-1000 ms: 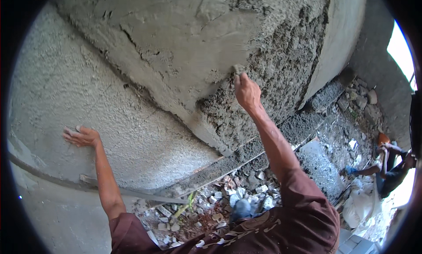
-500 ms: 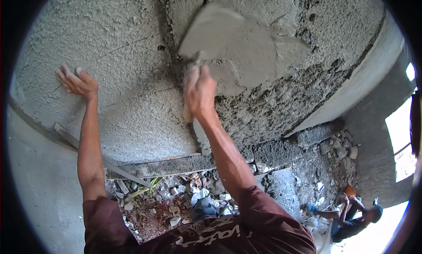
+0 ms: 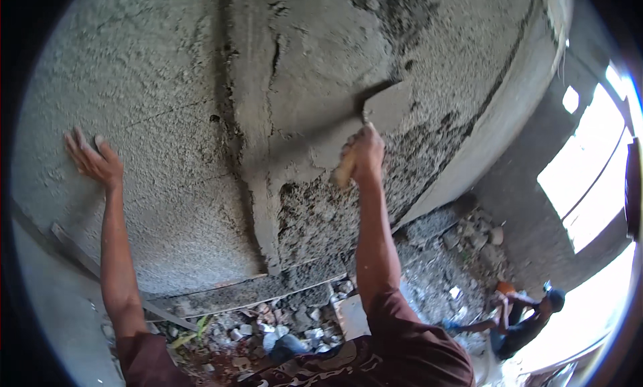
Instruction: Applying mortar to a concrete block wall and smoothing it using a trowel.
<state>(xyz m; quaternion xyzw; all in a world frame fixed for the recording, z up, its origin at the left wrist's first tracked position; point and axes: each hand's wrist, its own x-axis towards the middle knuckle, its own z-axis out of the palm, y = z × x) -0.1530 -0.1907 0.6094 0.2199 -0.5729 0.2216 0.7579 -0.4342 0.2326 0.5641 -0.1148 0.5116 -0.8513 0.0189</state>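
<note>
My right hand [image 3: 364,149] grips the wooden handle of a trowel [image 3: 388,100], whose flat blade rests at or just over a patch of wet, smeared plaster [image 3: 321,65] in the upper middle. Below the blade, rough dark mortar [image 3: 335,219] is exposed. A vertical grooved band [image 3: 251,146] runs left of this patch. My left hand [image 3: 94,161] is spread against the rough, textured wall [image 3: 157,72] at the left, with a long straight strip [image 3: 74,246] below it.
Broken stones [image 3: 311,327] and a flat board [image 3: 351,317] lie below along a ledge [image 3: 234,293]. Another person [image 3: 522,327] sits crouched at lower right beside something orange [image 3: 505,286]. Bright openings [image 3: 579,176] in a grey wall are at the right.
The view has shifted. My right hand and trowel swung left, then moved back right across the wet patch. My left hand stays spread on the wall.
</note>
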